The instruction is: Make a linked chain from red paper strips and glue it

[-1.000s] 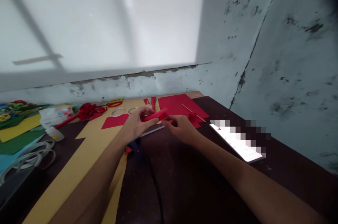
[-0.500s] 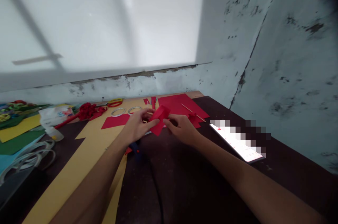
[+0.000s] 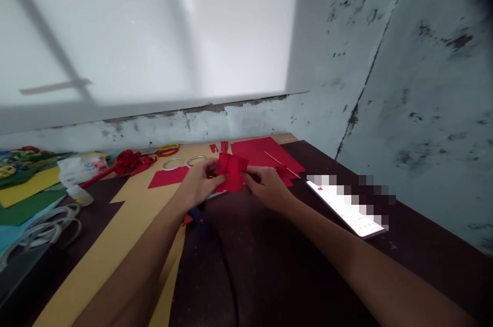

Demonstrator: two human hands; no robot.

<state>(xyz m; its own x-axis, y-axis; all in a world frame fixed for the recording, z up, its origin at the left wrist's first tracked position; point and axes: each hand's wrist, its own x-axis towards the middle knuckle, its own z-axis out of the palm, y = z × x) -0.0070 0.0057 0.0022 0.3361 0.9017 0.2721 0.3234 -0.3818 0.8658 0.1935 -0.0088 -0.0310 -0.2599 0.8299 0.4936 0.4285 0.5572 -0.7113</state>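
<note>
Red paper piece (image 3: 232, 173), small and creased, is now held upright between both hands just above the dark wooden desk (image 3: 292, 265); 1 s ago it was a flat narrow strip lying across the fingers, 0.5 s ago half turned, so it has been swung up and opened face-on to the camera. Left hand (image 3: 201, 183) has its fingers closed on the piece's left edge, right hand (image 3: 265, 186) pinches the right edge; neither hand has shifted much. Judging by that, the work is on folding or shaping this 1 piece, not on cutting. Behind it lie a flat red paper sheet (image 3: 262, 153) with a thin wooden stick (image 3: 281, 164) across it, 2 silver tape rings (image 3: 184, 162), and a long yellow paper sheet (image 3: 127, 224). A blue tool with a black cord (image 3: 200, 216) sits under the left wrist, mostly hidden; can't tell what it is. The phone (image 3: 346, 206) screen is pixelated. Fold lines are too blurred to read.
</note>
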